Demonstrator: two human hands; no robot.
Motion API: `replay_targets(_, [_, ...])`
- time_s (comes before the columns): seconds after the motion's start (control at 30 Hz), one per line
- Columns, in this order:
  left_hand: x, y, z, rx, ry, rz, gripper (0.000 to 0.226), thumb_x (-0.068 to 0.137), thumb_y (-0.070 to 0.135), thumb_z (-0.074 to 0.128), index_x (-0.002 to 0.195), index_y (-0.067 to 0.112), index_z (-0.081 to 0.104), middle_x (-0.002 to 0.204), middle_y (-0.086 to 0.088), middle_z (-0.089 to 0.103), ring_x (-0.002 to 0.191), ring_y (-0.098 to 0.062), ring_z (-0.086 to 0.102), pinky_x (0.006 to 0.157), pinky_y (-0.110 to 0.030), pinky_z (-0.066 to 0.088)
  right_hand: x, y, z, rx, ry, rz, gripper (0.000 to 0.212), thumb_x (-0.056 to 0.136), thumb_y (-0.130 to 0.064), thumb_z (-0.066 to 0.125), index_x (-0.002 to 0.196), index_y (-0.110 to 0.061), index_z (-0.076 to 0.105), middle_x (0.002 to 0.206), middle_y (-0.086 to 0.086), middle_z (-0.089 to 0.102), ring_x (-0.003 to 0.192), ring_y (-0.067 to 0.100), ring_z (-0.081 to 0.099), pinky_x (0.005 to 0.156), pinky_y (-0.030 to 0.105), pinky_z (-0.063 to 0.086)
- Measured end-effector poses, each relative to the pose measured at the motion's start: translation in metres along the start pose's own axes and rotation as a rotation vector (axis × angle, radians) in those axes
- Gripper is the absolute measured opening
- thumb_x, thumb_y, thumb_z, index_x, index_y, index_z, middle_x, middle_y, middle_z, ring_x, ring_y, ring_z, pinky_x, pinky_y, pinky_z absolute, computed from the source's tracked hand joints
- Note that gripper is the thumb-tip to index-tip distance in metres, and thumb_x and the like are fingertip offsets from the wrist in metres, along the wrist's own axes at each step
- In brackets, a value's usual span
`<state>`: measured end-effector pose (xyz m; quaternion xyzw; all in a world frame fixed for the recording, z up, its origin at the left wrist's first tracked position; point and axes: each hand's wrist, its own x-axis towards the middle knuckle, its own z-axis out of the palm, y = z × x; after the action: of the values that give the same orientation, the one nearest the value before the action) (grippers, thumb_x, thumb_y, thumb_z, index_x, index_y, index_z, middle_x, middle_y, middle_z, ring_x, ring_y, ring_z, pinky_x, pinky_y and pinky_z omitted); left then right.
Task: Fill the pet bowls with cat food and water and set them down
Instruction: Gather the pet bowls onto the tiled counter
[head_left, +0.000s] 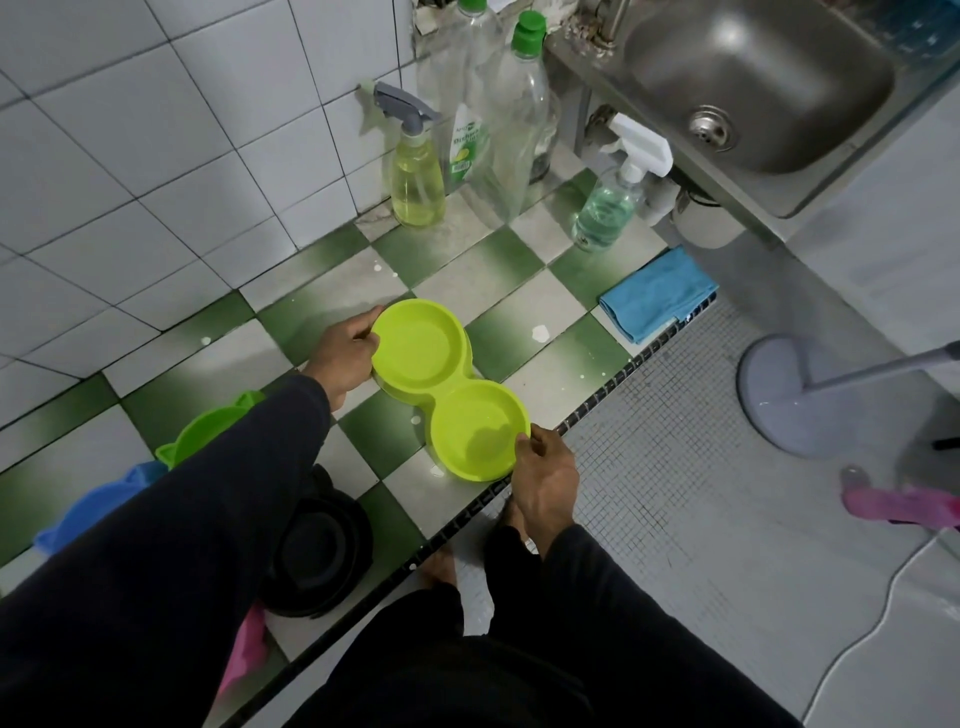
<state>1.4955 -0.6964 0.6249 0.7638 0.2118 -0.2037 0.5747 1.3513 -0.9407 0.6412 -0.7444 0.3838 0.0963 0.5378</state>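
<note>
A lime-green double pet bowl (447, 387) sits on the green-and-white checkered ledge (498, 270), both of its round wells bare inside. My left hand (345, 353) grips the rim of the far well. My right hand (545, 480) grips the rim of the near well by the ledge's front edge. A second green bowl (208, 428) with small ears peeks out behind my left sleeve. A black round bowl (322, 551) rests on the ledge under my left arm.
Spray bottles (415, 176) and two tall plastic bottles (509, 119) stand against the tiled wall. A steel sink (753, 88) is at top right. A folded blue cloth (654, 296) lies on the ledge. A fan base (795, 400) stands on the floor.
</note>
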Motion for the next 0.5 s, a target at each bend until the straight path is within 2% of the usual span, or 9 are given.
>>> replay_targets(0.1, [-0.001,0.001,0.001,0.015,-0.001,0.006,0.051,0.107,0.005,0.045,0.152,0.029,0.050,0.154,-0.001,0.052,0.133,-0.024,0.054,0.114,-0.050,0.045,0.000,-0.002,-0.003,-0.032,-0.009,-0.006,0.026,0.103,-0.023,0.055,0.121,-0.009,0.068,0.104,0.002,0.063,0.098,0.018,0.059,0.093,0.031,0.049])
replay_targets(0.2, [-0.003,0.001,0.001,0.042,-0.003,0.010,0.052,0.107,0.005,0.045,0.151,0.032,0.050,0.155,0.001,0.050,0.134,-0.022,0.053,0.115,-0.050,0.045,0.002,-0.001,-0.004,-0.074,-0.018,-0.013,0.024,0.103,-0.021,0.054,0.109,-0.004,0.070,0.101,0.011,0.067,0.088,0.020,0.057,0.090,0.036,0.052])
replay_targets(0.3, [-0.005,0.001,0.001,0.077,0.000,0.008,0.053,0.107,0.007,0.045,0.153,0.034,0.047,0.158,0.002,0.047,0.137,-0.023,0.050,0.115,-0.051,0.044,0.002,-0.001,-0.003,-0.101,-0.031,-0.023,0.023,0.102,-0.021,0.054,0.106,-0.005,0.071,0.099,0.010,0.069,0.091,0.026,0.063,0.089,0.039,0.055])
replay_targets(0.37, [-0.009,0.003,0.002,0.107,-0.004,0.020,0.054,0.107,0.007,0.045,0.156,0.030,0.043,0.160,0.001,0.045,0.140,-0.023,0.048,0.117,-0.049,0.041,0.001,-0.004,-0.005,-0.101,-0.047,-0.039,0.023,0.102,-0.019,0.054,0.112,-0.007,0.070,0.102,0.006,0.068,0.094,0.024,0.063,0.086,0.032,0.052])
replay_targets(0.43, [-0.014,0.005,0.005,0.156,0.000,0.041,0.055,0.108,0.008,0.047,0.159,0.022,0.037,0.161,-0.001,0.042,0.144,-0.023,0.044,0.120,-0.040,0.036,-0.002,-0.008,-0.007,-0.101,-0.068,-0.045,0.029,0.102,-0.016,0.054,0.126,-0.004,0.065,0.106,0.004,0.064,0.096,0.020,0.058,0.085,0.027,0.046])
replay_targets(0.5, [-0.019,0.005,0.007,0.236,0.013,0.055,0.058,0.107,0.013,0.052,0.161,0.015,0.032,0.154,-0.007,0.047,0.143,-0.027,0.044,0.114,-0.035,0.037,-0.002,-0.012,-0.010,-0.114,-0.091,-0.036,0.037,0.102,-0.016,0.055,0.136,-0.003,0.058,0.110,0.003,0.061,0.101,0.021,0.058,0.087,0.028,0.046])
